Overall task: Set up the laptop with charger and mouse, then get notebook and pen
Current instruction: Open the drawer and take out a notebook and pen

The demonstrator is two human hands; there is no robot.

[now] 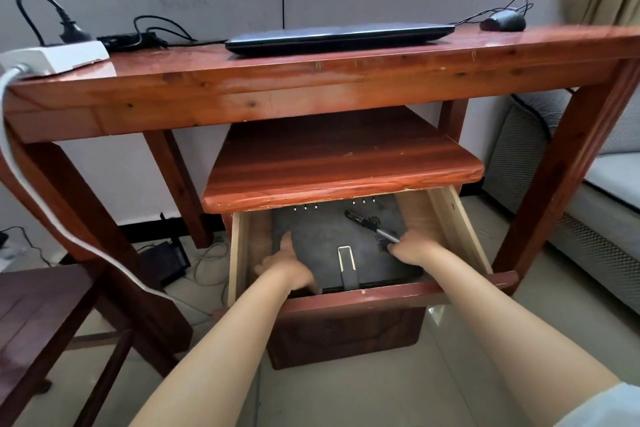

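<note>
The desk (pixel 311 69) is glossy red-brown varnished wood; the drawer (pixel 446 215) walls are pale bare wood; the notebook (pixel 322 236) cover looks matt black.

Your two bare forearms stretch forward and down, side by side. Your left hand (pixel 289 269) lies palm down, fingers spread and fairly straight. Your right hand (pixel 412 250) has its fingers curled, fingertips (pixel 393 246) pinching at its front
</note>
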